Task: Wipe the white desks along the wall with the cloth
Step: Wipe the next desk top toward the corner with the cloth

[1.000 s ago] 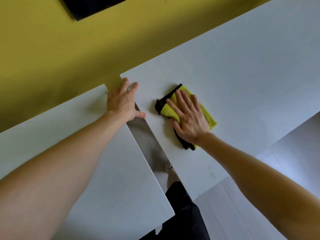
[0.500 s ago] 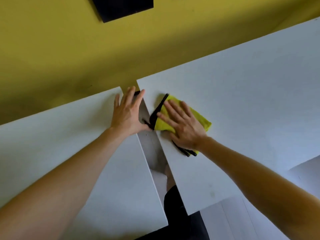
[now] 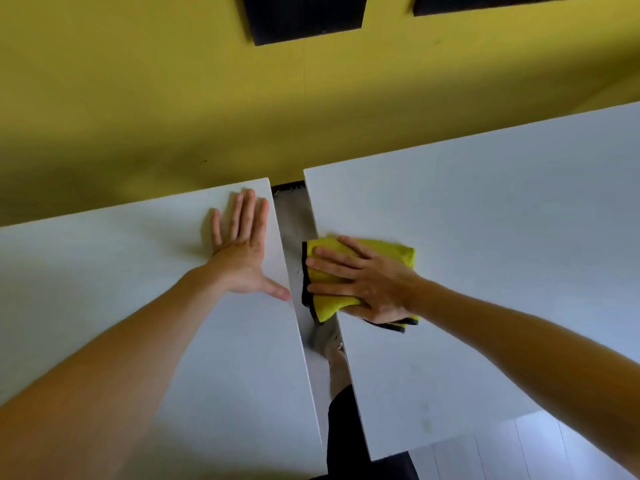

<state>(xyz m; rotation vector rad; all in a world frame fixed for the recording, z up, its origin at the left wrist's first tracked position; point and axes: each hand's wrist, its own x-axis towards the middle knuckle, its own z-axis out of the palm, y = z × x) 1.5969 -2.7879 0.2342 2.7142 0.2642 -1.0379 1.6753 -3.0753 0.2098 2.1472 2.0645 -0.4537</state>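
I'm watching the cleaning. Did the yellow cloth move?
Yes. The yellow cloth slid left across the right desk; it now overhangs that desk's edge into the gap.

Yellow cloth (image 3: 325, 304) at right desk (image 3: 485, 220) edge

The left counter (image 3: 104, 271) and the right counter (image 3: 485, 220) have smooth white tops, matt with a faint sheen, like laminate. The cloth (image 3: 325, 306) is soft, napped yellow fabric with a black sewn edge. The wall (image 3: 138, 98) is matt yellow paint; its panel (image 3: 304, 19) is matt black. The floor (image 3: 502, 452) shows pale, smooth planks.
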